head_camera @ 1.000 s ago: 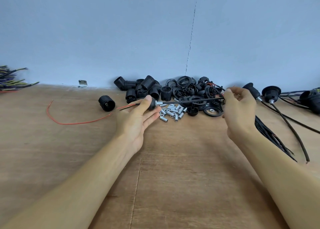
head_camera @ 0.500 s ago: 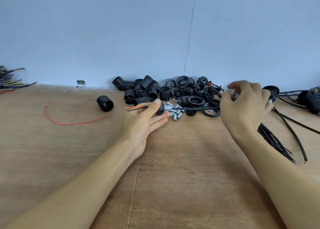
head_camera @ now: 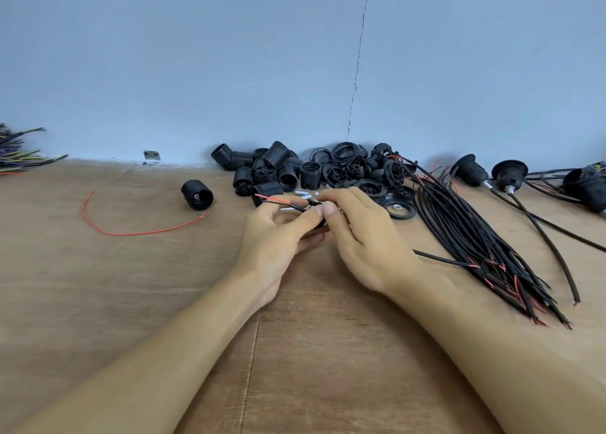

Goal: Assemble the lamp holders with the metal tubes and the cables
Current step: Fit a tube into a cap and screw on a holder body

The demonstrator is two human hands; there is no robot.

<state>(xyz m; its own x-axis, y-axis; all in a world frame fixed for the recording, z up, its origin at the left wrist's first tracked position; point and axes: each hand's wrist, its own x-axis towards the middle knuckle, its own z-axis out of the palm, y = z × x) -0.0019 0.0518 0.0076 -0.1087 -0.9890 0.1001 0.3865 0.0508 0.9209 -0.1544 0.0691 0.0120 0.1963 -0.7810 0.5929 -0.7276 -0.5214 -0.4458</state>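
- Progress: at least three finished units (head_camera: 510, 174) lie far right on the wooden table (head_camera: 164, 319), each a holder with a cable coming out. Two show a short metal tube at the neck.
- Left to do: a lot. There is a big pile of lamp holder parts (head_camera: 288, 171) by the wall, loose metal tubes (head_camera: 303, 193) in front of it, and a thick cable bundle (head_camera: 475, 237) unused at the right.
- Current unit, my guess: mid-threading, with the cable (head_camera: 278, 201) going through a black holder piece (head_camera: 316, 225). That piece is mostly hidden by the fingers, so I can't tell whether a tube is on it.
- Left hand (head_camera: 278, 237): fingers curled under the black holder piece, thumb pressed on top.
- Right hand (head_camera: 364, 237): fingertips pinching the cable just beside the left thumb.
- Location: both are held between the hands at table centre, just in front of the pile.
- Orientation: the cable's long axis runs roughly left-right. Its stripped red and black ends point left, and its tail comes out from under the right hand toward the bundle.
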